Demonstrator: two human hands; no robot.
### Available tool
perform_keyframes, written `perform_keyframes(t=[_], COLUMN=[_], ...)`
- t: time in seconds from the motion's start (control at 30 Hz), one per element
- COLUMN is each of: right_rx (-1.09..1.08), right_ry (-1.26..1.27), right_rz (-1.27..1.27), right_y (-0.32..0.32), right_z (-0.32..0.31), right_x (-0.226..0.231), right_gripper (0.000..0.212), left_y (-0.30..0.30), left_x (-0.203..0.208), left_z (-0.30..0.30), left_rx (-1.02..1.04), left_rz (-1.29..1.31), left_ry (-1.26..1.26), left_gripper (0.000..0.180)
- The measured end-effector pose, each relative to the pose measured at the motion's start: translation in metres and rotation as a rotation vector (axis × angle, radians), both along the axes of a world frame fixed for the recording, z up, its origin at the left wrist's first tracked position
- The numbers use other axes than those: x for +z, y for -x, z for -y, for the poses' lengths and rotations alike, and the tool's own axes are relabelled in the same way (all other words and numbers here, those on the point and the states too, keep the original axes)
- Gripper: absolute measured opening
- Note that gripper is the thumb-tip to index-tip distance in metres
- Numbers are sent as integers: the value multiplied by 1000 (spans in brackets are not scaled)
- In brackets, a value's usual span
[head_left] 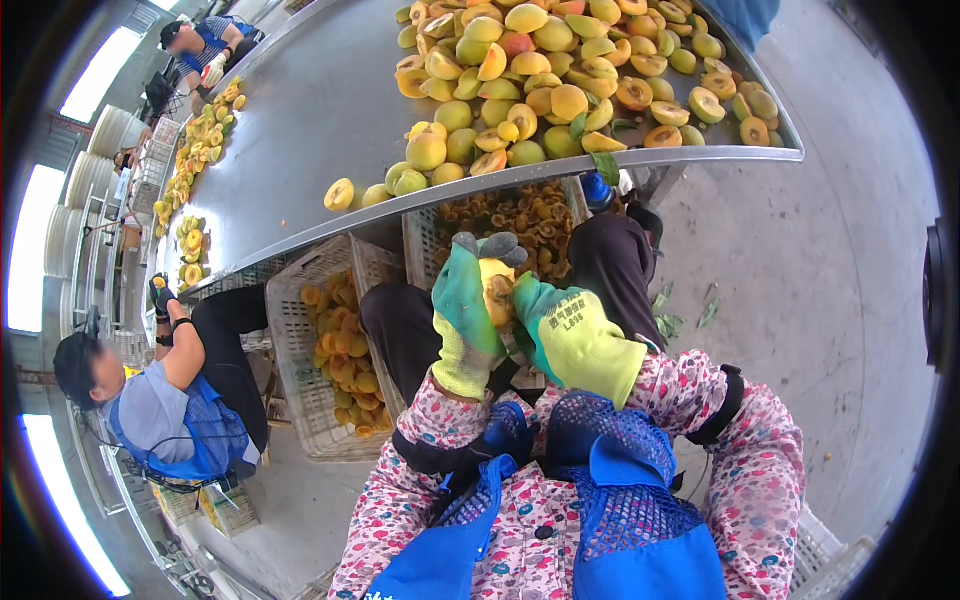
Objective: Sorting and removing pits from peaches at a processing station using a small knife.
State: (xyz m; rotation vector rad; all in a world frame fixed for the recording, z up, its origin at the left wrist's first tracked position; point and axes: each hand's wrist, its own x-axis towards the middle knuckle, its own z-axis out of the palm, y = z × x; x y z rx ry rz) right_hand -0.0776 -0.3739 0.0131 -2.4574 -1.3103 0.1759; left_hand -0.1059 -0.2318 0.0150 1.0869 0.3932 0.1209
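Observation:
A yellow peach half with a brownish pit hollow is held up in front of my chest. My left hand, in a green and yellow glove with grey fingertips, is closed around it. My right hand, gloved alike, is closed against the fruit's right side. Its fingers curl out of sight, so what they grip, if anything, is hidden. Beyond both hands, a heap of whole and halved peaches lies on the metal table, with one cut half near its front edge.
Under the table edge stand a crate of cut fruit scraps and, to its left, a pale crate of peach halves. A co-worker in a blue vest sits at the left; another person is at the far left. Leaves lie on the floor.

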Motion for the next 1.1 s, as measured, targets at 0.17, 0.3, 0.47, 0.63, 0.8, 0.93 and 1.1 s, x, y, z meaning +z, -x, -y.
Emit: perform_keyframes(t=[0.17, 0.3, 0.47, 0.63, 0.8, 0.93, 1.1], right_rx=[-56, -133, -211, -57, -223, -220, -64], right_ry=[-206, -119, -213, -293, -259, -195, -105], right_rz=[-256, -443, -802, -584, -1299, -1012, -836], right_y=[0, 0, -7, -13, -23, -18, -22], right_z=[-1, -19, -4, 4, 2, 8, 10], right_x=[-12, -18, 15, 9, 21, 10, 25], right_gripper=[27, 33, 37, 32, 27, 30, 30], left_y=[-6, -8, -3, -8, -12, -9, -14], left_x=[1, 11, -7, 3, -4, -11, -16], left_z=[-7, -7, -1, -15, -22, -6, -30], left_rx=[8, -43, 66, -99, -274, -192, -470], left_rz=[-25, -124, -142, -107, -148, -101, -306], left_ry=[89, 56, -176, -66, -6, -106, 99], left_gripper=[40, 37, 48, 46, 37, 36, 45])
